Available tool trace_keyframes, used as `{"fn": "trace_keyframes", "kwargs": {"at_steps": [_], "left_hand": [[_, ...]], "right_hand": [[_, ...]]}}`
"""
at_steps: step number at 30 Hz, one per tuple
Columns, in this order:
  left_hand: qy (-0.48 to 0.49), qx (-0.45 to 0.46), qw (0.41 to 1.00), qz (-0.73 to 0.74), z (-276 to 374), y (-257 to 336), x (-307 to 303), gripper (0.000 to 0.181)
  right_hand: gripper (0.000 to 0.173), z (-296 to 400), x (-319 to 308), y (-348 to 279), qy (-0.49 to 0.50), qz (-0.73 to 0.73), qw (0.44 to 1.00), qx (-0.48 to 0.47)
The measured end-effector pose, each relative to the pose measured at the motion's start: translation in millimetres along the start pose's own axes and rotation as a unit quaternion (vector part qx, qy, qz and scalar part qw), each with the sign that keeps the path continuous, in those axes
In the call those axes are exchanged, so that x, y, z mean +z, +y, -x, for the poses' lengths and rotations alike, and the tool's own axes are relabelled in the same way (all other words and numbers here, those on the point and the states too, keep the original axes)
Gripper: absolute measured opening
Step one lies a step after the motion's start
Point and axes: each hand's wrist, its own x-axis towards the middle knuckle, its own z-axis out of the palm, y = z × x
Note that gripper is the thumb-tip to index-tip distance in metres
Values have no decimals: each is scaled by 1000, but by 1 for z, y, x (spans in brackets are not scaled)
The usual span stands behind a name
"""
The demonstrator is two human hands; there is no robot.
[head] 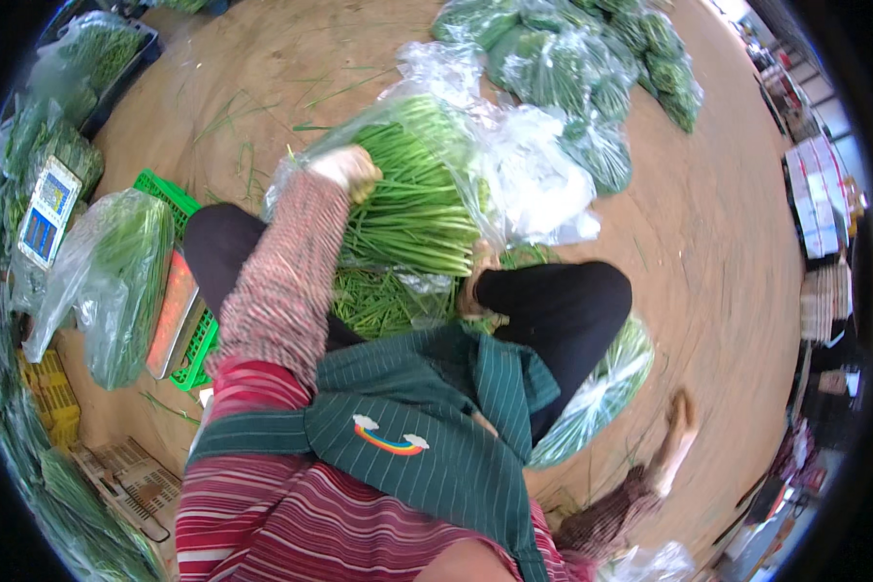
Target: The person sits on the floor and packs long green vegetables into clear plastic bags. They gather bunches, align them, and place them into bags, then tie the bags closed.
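My left hand (351, 171), partly blurred, is curled on the edge of a clear plastic bag (455, 131) that holds a large bundle of long green leafy stalks (407, 211) with pale ends. The bag lies on the ground before my crossed legs. Out to the right side my right hand (682, 422) reaches over the brown floor, away from the bundle. Nothing shows in it, and its fingers look close together. Loose green stalks (385, 302) lie between my legs, below the bundle.
Crumpled clear bags (542, 171) adjoin the bundle. Bagged greens (553, 65) are piled beyond. At left are a filled bag (127, 284), a scale (174, 313) on a green crate (205, 353) and a display panel (49, 211). Another bag of greens (604, 400) lies by my right knee.
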Motion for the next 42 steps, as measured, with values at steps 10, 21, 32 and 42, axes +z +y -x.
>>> {"fn": "trace_keyframes", "kwargs": {"at_steps": [10, 21, 32, 42], "left_hand": [[533, 45, 818, -212, -30, -113, 60, 46], [356, -172, 778, -488, 43, -156, -2, 62], [252, -168, 739, -601, 53, -97, -117, 62], [4, -243, 772, -587, 35, -147, -62, 71]], "right_hand": [[45, -134, 433, -144, -816, 303, 448, -205], [34, -270, 498, -193, -401, 300, 829, -249], [37, -322, 543, -264, -339, 102, 903, -244], [31, -318, 538, -182, -380, 248, 827, -333]]}}
